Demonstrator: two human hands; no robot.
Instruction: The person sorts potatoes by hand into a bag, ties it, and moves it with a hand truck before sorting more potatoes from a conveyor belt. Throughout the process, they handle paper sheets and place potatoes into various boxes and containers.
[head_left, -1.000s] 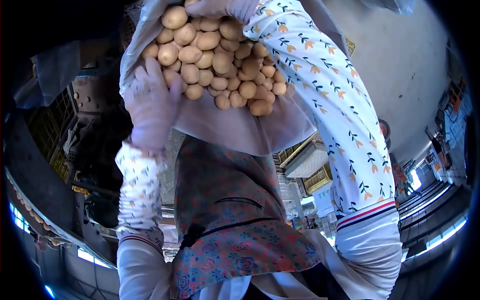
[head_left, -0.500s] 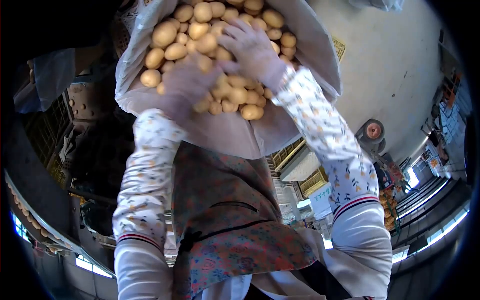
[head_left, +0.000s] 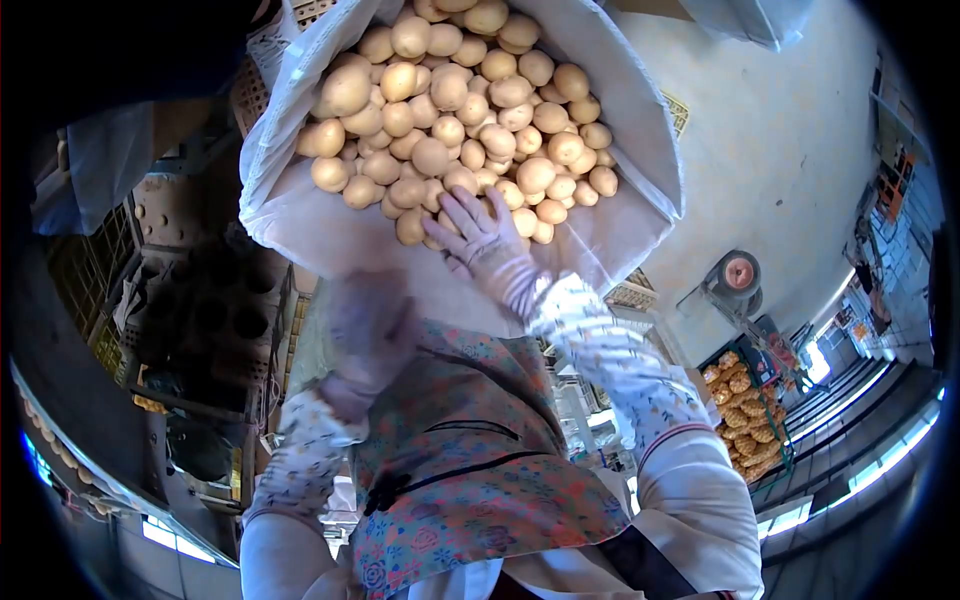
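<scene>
A large bag with a pale liner (head_left: pixel 340 232) lies wide open in the upper middle, filled with many round tan potatoes (head_left: pixel 430 157). On the near edge of the pile rests my right hand (head_left: pixel 483 240), gloved, its fingers spread over the potatoes. My left hand (head_left: pixel 368 325), also gloved, is off the pile, in front of the bag's near side and above the flowered apron (head_left: pixel 480 500). Motion smears its fingers, and whether it holds anything cannot be made out.
Netted sacks of potatoes (head_left: pixel 745 415) stand at the right, near a wheel (head_left: pixel 738 273) on the pale floor (head_left: pixel 770 130). On the left are a dark rack (head_left: pixel 190 395) and a curved rail (head_left: pixel 110 480). A pale plastic bag (head_left: pixel 760 20) is at the top right.
My left hand has pulled back from the potatoes toward the apron. My right hand has moved down to the pile's near edge. More of the potatoes now shows.
</scene>
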